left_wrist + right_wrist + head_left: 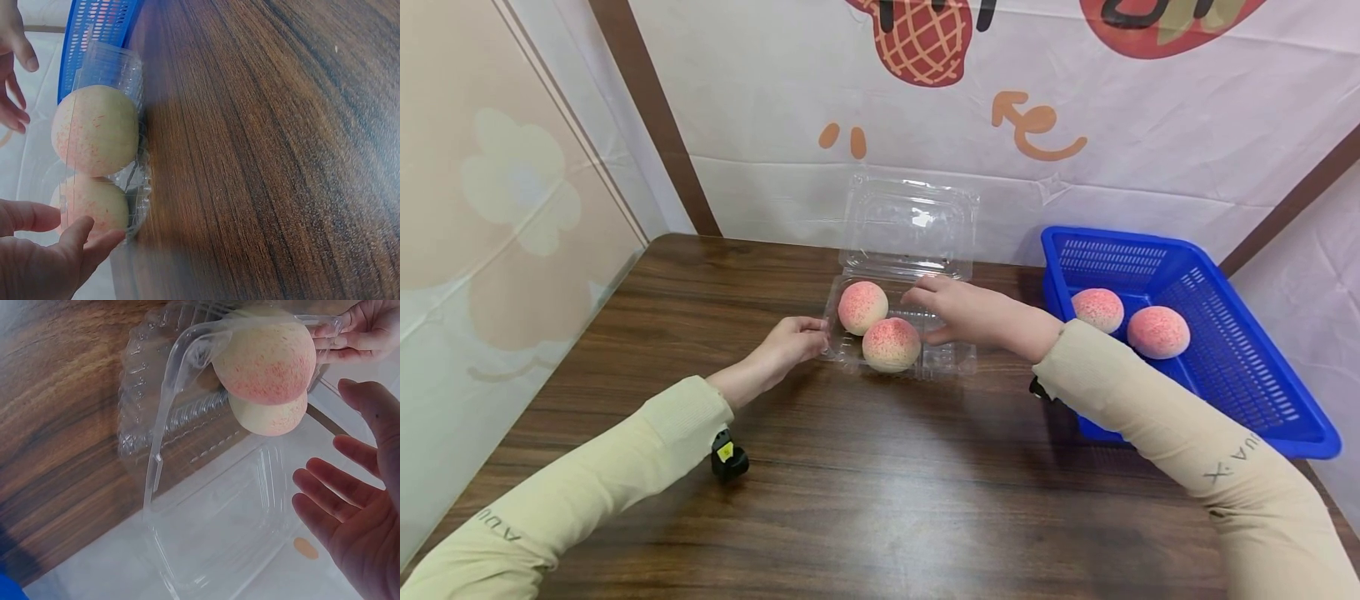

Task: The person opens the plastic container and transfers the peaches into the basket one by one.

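A clear plastic clamshell box [947, 360] lies on the table with its lid [910, 225] raised at the back. Two pink-and-cream peaches [891, 344] sit in its left and middle part, touching or nearly so. My left hand [790, 348] pinches the box's left rim between thumb and fingers, beside the rear peach [97, 203]. Above the right part of the box is my right hand [977, 317]. Its fingers [337, 481] are spread and relaxed, apart from the peaches, and hold nothing.
A blue perforated basket [1247, 367] stands to the right, under the right forearm, with two more peaches [1158, 332] inside. The dark wooden table [880, 500] ends at a printed cloth wall [760, 108] just behind the box.
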Action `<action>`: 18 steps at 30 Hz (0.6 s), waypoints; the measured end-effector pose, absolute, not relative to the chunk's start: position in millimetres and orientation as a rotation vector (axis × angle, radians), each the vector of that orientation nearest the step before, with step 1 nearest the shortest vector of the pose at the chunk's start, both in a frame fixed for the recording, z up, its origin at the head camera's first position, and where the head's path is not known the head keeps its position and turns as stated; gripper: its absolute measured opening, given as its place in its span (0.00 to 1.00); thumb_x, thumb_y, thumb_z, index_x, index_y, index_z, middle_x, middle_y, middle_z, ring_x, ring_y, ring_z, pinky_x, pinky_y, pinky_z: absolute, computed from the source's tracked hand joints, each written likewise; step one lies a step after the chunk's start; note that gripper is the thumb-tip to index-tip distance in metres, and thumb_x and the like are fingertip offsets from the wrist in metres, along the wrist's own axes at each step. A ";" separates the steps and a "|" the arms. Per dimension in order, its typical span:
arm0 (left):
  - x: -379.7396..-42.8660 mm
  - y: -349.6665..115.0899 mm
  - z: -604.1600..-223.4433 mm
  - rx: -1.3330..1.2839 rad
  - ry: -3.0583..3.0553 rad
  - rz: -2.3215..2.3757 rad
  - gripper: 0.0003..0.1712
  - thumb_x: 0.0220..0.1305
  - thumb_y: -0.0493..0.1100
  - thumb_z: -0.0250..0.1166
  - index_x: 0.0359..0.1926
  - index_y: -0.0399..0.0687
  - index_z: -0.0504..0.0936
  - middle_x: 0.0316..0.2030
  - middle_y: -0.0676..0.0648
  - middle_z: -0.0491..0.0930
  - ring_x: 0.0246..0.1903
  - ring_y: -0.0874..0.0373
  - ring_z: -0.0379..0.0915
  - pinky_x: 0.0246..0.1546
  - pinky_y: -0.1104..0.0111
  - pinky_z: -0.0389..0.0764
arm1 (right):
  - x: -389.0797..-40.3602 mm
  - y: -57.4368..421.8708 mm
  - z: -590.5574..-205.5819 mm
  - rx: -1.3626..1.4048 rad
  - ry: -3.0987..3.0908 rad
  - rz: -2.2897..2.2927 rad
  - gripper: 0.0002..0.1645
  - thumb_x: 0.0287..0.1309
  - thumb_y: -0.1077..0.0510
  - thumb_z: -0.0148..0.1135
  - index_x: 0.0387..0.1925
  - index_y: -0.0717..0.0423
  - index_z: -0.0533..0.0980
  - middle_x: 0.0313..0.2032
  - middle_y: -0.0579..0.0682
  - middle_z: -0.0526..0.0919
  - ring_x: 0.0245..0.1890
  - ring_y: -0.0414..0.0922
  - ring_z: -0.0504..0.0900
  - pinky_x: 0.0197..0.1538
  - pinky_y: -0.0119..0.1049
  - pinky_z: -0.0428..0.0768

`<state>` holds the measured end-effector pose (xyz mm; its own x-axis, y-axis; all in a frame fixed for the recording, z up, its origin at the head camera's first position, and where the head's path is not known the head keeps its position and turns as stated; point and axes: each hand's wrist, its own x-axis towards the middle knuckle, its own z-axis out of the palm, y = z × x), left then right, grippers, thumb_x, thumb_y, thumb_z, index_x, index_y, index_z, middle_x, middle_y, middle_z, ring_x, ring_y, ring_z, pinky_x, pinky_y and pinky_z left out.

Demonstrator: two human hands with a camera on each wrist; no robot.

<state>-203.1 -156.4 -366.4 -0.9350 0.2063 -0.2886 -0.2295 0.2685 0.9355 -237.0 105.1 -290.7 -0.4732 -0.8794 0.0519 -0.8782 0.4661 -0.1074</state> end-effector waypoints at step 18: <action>-203.1 -156.8 -363.3 -0.048 2.159 1.717 0.26 0.63 0.31 0.47 0.60 0.22 0.58 0.56 0.28 0.65 0.54 0.48 0.65 0.55 0.67 0.70 | -233.6 86.6 -306.0 -1.492 2.682 -0.259 0.25 0.51 0.57 0.62 0.49 0.67 0.70 0.45 0.58 0.74 0.42 0.49 0.75 0.48 0.39 0.75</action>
<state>-203.1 -156.8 -363.3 -0.9270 0.2062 -0.3133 -0.2589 0.2528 0.9323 -233.6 86.6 -306.0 -0.5293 -0.8480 0.0279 -0.8376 0.5171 -0.1760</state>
